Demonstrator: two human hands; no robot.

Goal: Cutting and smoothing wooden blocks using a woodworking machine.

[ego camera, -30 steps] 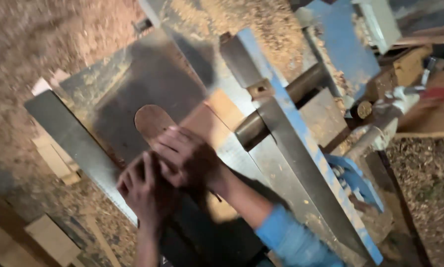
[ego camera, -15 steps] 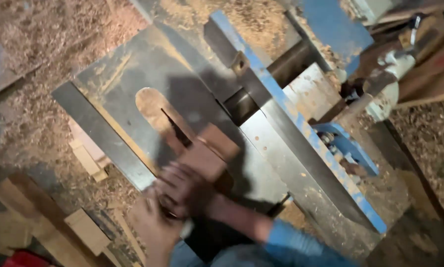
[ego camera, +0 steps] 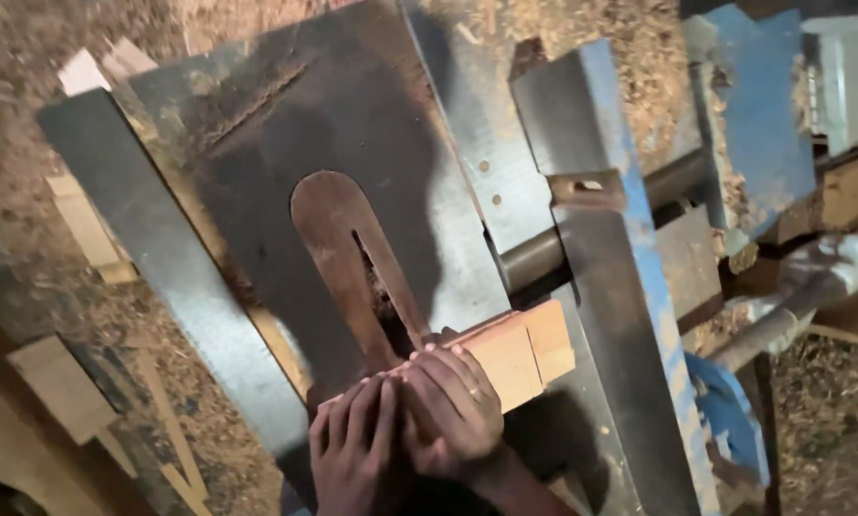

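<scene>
A wooden block is pressed flat on the saw tabletop by both hands, left and right, just beside the blade slot and against the fence

2 bare hands; a ring on 1 finger.
</scene>
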